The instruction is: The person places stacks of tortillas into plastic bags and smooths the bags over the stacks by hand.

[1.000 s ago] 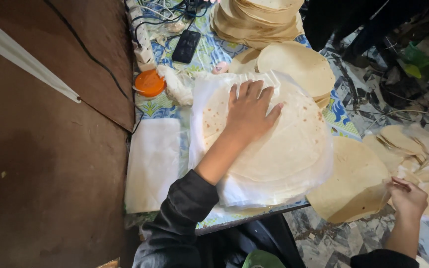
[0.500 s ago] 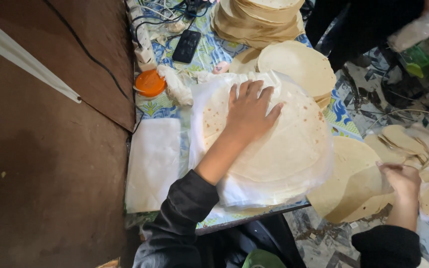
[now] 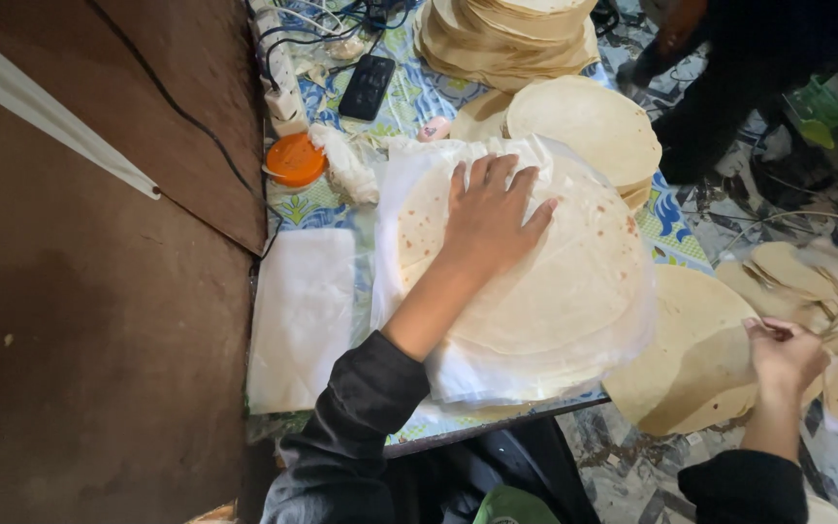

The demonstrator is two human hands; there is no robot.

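Both arms wear long dark sleeves of a soft, charcoal-grey knit. The left sleeve [image 3: 356, 417] is pushed up the forearm, and its cuff bunches into thick folds. The right sleeve [image 3: 744, 485] ends in a plain cuff at the wrist. The left hand [image 3: 492, 218] and the right hand [image 3: 786, 354] are bare, with no gloves, rings or watch to be seen. Dark clothing covers the lap below.
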